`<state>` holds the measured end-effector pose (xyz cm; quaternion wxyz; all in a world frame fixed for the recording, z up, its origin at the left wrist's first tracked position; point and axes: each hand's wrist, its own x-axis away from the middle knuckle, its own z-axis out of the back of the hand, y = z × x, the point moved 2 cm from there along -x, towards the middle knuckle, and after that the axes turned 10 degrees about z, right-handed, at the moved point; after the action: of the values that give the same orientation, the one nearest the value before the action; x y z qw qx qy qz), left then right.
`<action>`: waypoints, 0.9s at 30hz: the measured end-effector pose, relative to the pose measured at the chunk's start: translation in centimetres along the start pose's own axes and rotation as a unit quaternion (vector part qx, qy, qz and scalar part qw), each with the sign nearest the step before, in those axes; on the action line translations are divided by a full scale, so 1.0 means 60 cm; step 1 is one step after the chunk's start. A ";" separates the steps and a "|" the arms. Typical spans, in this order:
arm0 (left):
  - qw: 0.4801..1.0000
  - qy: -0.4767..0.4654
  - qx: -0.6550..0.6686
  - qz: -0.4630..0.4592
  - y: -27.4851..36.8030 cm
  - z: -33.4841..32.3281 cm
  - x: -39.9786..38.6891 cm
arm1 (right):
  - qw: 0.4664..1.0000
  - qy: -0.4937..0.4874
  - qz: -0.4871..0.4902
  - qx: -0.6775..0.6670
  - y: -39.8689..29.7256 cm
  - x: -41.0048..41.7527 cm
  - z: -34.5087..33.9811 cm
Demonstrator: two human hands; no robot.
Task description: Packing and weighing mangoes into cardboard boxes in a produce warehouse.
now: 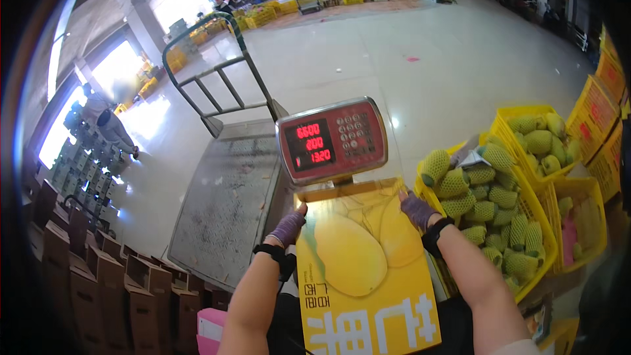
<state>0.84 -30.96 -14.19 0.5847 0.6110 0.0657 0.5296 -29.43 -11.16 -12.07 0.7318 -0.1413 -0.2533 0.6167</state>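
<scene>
A yellow cardboard fruit box (352, 256) printed with large mangoes and white characters lies in front of me. My left hand (290, 226), in a purple fingerless glove, grips its far left edge, with the thumb on top. On the far right corner, my right hand (418, 211) holds the box in a matching glove. Both wrists wear black straps. Just beyond the box stands the red display of a digital scale (333, 140), with lit red digits and a keypad. The scale's platform is hidden beneath the box.
A yellow crate (547, 236) of net-wrapped mangoes stands at right, beside smaller yellow crates (604, 217). To the left is a flatbed trolley (222, 207). Folded brown cartons (143, 305) line the lower left, near a pink container (209, 323). A person (106, 118) stands farther off.
</scene>
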 end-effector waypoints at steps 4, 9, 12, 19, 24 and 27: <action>0.998 0.053 -0.028 -0.036 -0.031 0.004 -0.052 | 0.958 0.016 -0.156 -0.240 0.039 -0.028 -0.034; 0.996 0.078 -0.034 0.012 -0.019 -0.005 -0.027 | 0.995 -0.025 -0.086 0.037 -0.008 -0.002 -0.008; 0.968 0.144 -0.203 -0.030 -0.016 -0.022 0.061 | 0.968 0.062 -0.212 -0.121 -0.056 0.065 -0.004; 0.961 0.170 -0.212 0.056 -0.129 -0.103 0.340 | 0.961 0.044 -0.179 -0.205 -0.129 0.301 -0.096; 0.973 0.165 -0.156 0.033 -0.123 -0.112 0.382 | 0.930 0.091 -0.128 -0.333 -0.127 0.360 -0.130; 0.982 0.143 -0.114 0.040 -0.135 -0.116 0.401 | 0.974 0.137 -0.011 -0.182 -0.128 0.383 -0.141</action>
<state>10.48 -7.16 -8.52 0.6135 0.4608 0.0638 0.6382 -15.88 10.57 -10.57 0.7284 -0.3520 -0.2603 0.5271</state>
